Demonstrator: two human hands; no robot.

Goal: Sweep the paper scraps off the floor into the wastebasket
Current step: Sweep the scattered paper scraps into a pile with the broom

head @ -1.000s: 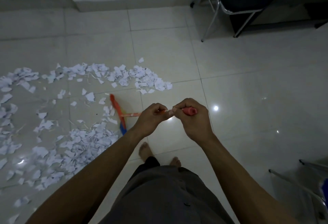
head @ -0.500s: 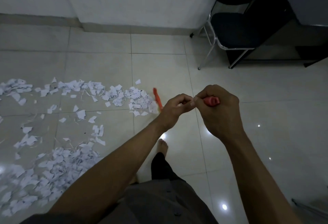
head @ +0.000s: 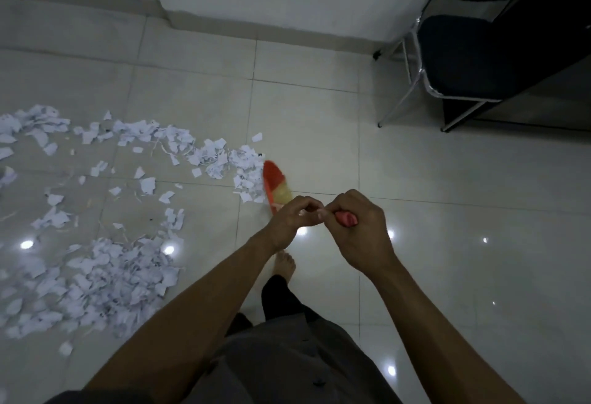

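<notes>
White paper scraps lie strewn over the left of the tiled floor, in an arc at the top and a thick heap lower left. A broom with an orange head stands at the right end of the arc of scraps. My left hand grips the thin handle lower down. My right hand grips the red end of the handle. Both hands are side by side in front of me. No wastebasket is in view.
A dark chair with metal legs stands at the upper right beside a dark desk. A white wall with a baseboard runs along the top. My bare foot is below my hands.
The broom head has swung from the middle of the scraps to the right end of the arc. My view has shifted, and my hands keep their grip on the handle.
</notes>
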